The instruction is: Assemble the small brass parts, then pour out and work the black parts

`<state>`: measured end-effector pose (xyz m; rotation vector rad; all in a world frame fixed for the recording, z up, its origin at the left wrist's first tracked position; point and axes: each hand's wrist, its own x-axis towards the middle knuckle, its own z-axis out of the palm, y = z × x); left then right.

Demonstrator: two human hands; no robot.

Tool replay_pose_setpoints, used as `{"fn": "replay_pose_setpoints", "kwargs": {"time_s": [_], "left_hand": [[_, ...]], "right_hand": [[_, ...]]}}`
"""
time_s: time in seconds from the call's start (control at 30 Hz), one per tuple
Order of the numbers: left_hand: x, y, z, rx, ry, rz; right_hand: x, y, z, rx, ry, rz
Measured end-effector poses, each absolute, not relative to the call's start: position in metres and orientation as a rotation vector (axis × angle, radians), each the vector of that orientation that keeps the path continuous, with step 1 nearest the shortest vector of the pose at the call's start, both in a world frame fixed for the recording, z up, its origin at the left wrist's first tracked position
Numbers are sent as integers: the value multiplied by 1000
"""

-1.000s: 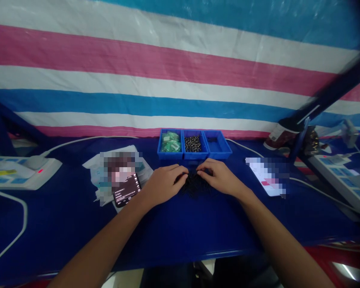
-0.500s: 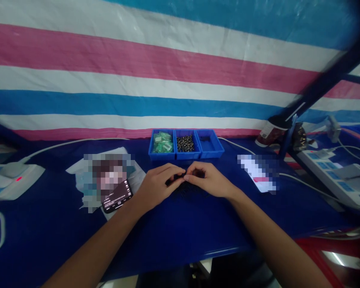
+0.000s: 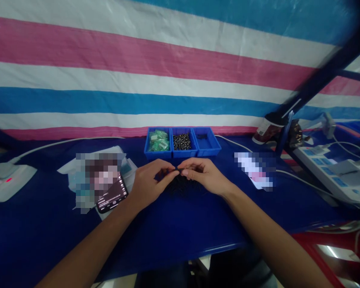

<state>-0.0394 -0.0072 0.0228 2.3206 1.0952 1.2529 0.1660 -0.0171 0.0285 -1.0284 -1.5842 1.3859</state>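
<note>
My left hand (image 3: 154,180) and my right hand (image 3: 205,175) meet fingertip to fingertip over the table. Between them they pinch a small black part (image 3: 179,170), mostly covered by the fingers, so its exact kind does not show. Beneath the hands lies a loose pile of small black pieces (image 3: 181,187) on the blue tabletop. Just beyond stand three joined blue bins. The left bin (image 3: 158,154) holds green parts in clear wrapping (image 3: 159,141), the middle one small brassy and dark metal pieces (image 3: 182,141), the right one a few dark bits (image 3: 202,137).
A lit phone (image 3: 113,200) rests on plastic bags at the left, another phone (image 3: 255,172) at the right. White power strips (image 3: 12,184) with cables flank the table (image 3: 198,224). A dark cup (image 3: 267,128) stands by the metal post. Striped sheeting (image 3: 168,80) hangs behind.
The fingertips have drawn slightly apart, and more of the black part shows between them. The whole view has shifted a little, putting things slightly further left.
</note>
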Motion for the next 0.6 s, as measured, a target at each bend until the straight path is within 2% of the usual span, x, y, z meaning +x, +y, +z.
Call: {"fn": "replay_pose_setpoints", "kwargs": {"time_s": [0.4,0.6], "left_hand": [[-48,-4,18,2213,843,1102],[-53,0,13,2233,830,1064]], "right_hand": [[169,-18,35,-1184,-1713,1114],[188,-1,28,-1361,-1266,870]]}}
